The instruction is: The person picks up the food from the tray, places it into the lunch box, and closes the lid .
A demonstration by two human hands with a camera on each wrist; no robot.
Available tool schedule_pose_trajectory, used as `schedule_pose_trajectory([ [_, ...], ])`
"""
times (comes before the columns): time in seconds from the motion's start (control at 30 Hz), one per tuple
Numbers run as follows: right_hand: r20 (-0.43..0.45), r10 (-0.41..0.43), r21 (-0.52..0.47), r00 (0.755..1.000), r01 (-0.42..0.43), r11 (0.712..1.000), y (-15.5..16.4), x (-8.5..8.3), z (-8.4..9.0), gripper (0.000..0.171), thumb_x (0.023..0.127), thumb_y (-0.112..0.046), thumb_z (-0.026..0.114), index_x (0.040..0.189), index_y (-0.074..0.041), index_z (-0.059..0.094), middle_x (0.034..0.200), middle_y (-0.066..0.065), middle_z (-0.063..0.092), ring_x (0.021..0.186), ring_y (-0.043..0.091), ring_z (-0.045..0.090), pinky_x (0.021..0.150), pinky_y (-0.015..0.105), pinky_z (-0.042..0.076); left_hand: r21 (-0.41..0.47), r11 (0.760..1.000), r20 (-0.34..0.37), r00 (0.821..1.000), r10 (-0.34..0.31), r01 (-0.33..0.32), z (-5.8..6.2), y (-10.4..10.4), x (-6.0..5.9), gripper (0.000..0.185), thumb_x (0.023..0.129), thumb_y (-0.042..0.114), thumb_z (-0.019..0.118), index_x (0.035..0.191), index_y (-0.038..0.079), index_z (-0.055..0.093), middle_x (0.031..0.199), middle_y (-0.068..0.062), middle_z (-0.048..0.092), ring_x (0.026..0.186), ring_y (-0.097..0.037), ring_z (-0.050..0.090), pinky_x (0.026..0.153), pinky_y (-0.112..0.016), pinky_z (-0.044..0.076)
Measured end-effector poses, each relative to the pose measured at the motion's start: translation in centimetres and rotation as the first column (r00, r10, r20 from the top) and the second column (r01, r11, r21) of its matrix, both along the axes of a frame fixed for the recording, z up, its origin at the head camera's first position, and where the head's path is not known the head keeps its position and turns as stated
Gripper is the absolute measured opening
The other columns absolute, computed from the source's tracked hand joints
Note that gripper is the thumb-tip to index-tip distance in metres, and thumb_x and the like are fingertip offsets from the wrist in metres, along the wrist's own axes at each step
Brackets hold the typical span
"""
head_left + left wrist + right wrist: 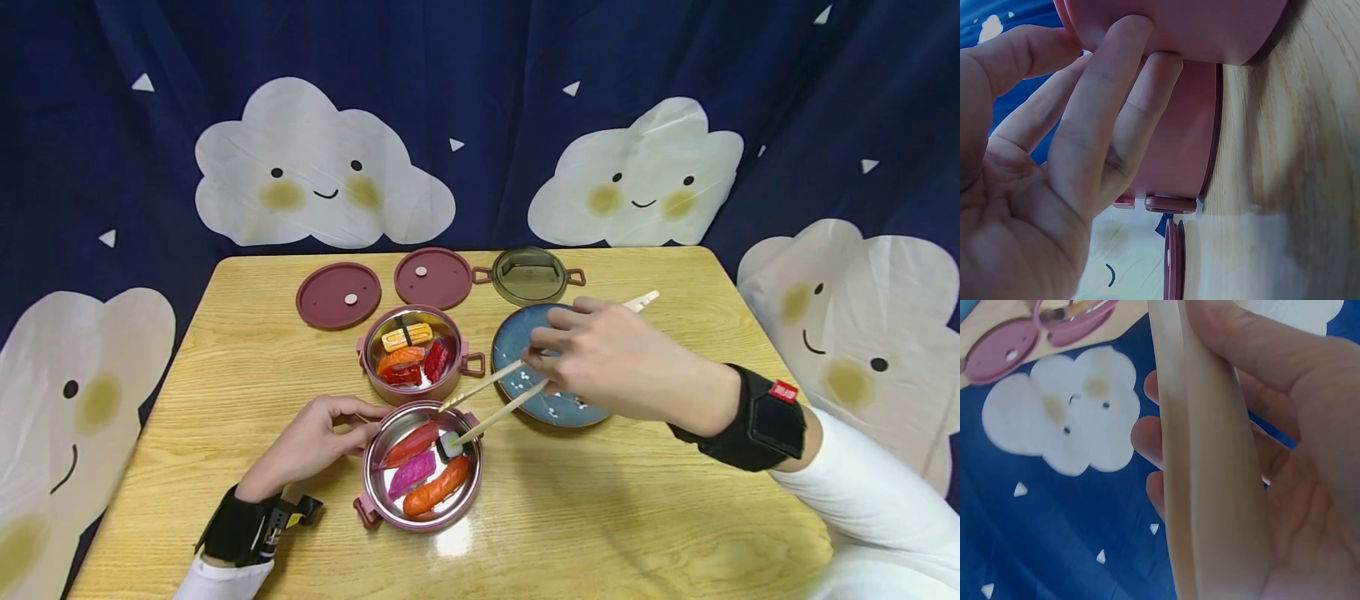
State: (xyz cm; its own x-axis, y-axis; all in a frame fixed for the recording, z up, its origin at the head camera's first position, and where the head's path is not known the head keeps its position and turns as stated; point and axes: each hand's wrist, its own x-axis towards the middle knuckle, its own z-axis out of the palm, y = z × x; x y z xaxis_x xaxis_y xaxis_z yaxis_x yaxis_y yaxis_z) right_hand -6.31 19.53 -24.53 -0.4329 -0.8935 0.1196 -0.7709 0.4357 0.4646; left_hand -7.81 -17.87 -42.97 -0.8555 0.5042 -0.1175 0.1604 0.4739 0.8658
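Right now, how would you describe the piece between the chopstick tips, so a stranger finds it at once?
On the wooden table, find the near steel bowl, steadied by the left hand. The right hand holds chopsticks over its far right edge. Their tips touch a small white roll with a dark wrap; its neighbours are long red, purple and orange pieces.

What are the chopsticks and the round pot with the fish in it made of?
The chopsticks look like pale, matte wood or bamboo; the right wrist view shows a smooth cream surface, so plastic is possible. The near pot seems shiny metal inside, since it mirrors light, with a dull pink outer shell, probably plastic. The right hand holds the chopsticks; the left hand touches the pot's side.
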Motion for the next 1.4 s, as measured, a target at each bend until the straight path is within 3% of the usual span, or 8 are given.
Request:
schedule_pose_trajectory([
  [0.17, -0.003, -0.05, -0.029, 0.999, 0.05, 0.998, 2.2, 0.2, 0.8, 0.035, 0.075, -0.032, 0.095, 0.104, -0.018, 0.082, 0.098, -0.006, 0.077, 0.082, 0.016, 0.062, 0.069, 0.029, 0.049, 0.011, 1.0, 0.011, 1.0, -0.003, 0.003, 0.0, 0.0, 0.0, 0.024, 0.101, 0.015, 0.072, 0.123, 0.011, 0.079, 0.118, -0.008, 0.08, 0.102, -0.014, 0.069, 0.081, -0.022, 0.058],
  [0.33, -0.018, -0.097, -0.056, 0.995, 0.096, 0.994, 4.5, 0.4, 0.9, 0.038, 0.069, -0.031, 0.098, 0.099, -0.016, 0.081, 0.089, -0.004, 0.073, 0.076, 0.017, 0.058, 0.066, 0.031, 0.049, 0.01, 1.0, 0.017, 1.0, -0.003, 0.003, 0.0, 0.0, 0.0, 0.024, 0.101, 0.015, 0.071, 0.124, 0.011, 0.079, 0.118, -0.007, 0.08, 0.103, -0.014, 0.069, 0.081, -0.022, 0.057],
  [0.5, 0.011, -0.138, -0.083, 0.99, 0.139, 0.987, 6.9, 0.2, 0.3, 0.039, 0.067, -0.033, 0.099, 0.097, -0.015, 0.081, 0.083, -0.005, 0.07, 0.073, 0.017, 0.058, 0.065, 0.033, 0.049, -0.004, 1.0, 0.008, 1.0, -0.004, 0.004, 0.0, 0.0, 0.0, 0.025, 0.101, 0.016, 0.072, 0.124, 0.013, 0.079, 0.118, -0.006, 0.08, 0.103, -0.014, 0.068, 0.083, -0.022, 0.056],
  [0.77, 0.065, -0.196, -0.123, 0.979, 0.202, 0.972, 10.4, 0.0, -1.1, 0.04, 0.064, -0.033, 0.098, 0.096, -0.016, 0.083, 0.086, -0.006, 0.073, 0.073, 0.014, 0.063, 0.065, 0.034, 0.053, -0.032, 0.999, -0.021, 1.0, -0.005, 0.004, 0.0, 0.0, 0.0, 0.024, 0.101, 0.018, 0.071, 0.124, 0.015, 0.079, 0.118, -0.002, 0.08, 0.107, -0.015, 0.069, 0.09, -0.024, 0.054],
  [0.9, 0.128, -0.273, -0.121, 0.954, 0.288, 0.95, 12.0, 0.0, -1.8, 0.039, 0.065, -0.034, 0.098, 0.097, -0.016, 0.084, 0.086, -0.007, 0.073, 0.071, 0.012, 0.063, 0.064, 0.037, 0.053, -0.038, 0.999, -0.026, 1.0, 0.003, -0.004, 0.0, 0.0, 0.0, 0.023, 0.101, 0.016, 0.071, 0.123, 0.016, 0.079, 0.116, -0.001, 0.081, 0.104, -0.012, 0.068, 0.089, -0.025, 0.053],
  [1.13, 0.254, -0.419, -0.065, 0.871, 0.448, 0.892, 14.0, -0.3, -2.9, 0.034, 0.068, -0.034, 0.098, 0.095, -0.02, 0.084, 0.084, -0.011, 0.07, 0.071, 0.008, 0.059, 0.057, 0.034, 0.05, -0.037, 0.999, -0.027, 1.0, 0.007, -0.008, 0.1, 0.0, -0.1, 0.023, 0.099, 0.014, 0.072, 0.121, 0.015, 0.08, 0.114, -0.001, 0.081, 0.102, -0.011, 0.067, 0.085, -0.024, 0.051],
  [1.4, 0.286, -0.435, -0.065, 0.854, 0.47, 0.88, 15.3, -0.4, -3.8, 0.03, 0.069, -0.036, 0.097, 0.092, -0.025, 0.083, 0.079, -0.014, 0.066, 0.067, 0.005, 0.056, 0.052, 0.031, 0.045, -0.028, 1.0, -0.019, 1.0, 0.009, -0.01, 0.1, 0.0, 0.0, 0.024, 0.099, 0.012, 0.071, 0.121, 0.016, 0.08, 0.115, -0.002, 0.08, 0.104, -0.012, 0.068, 0.085, -0.024, 0.052],
])
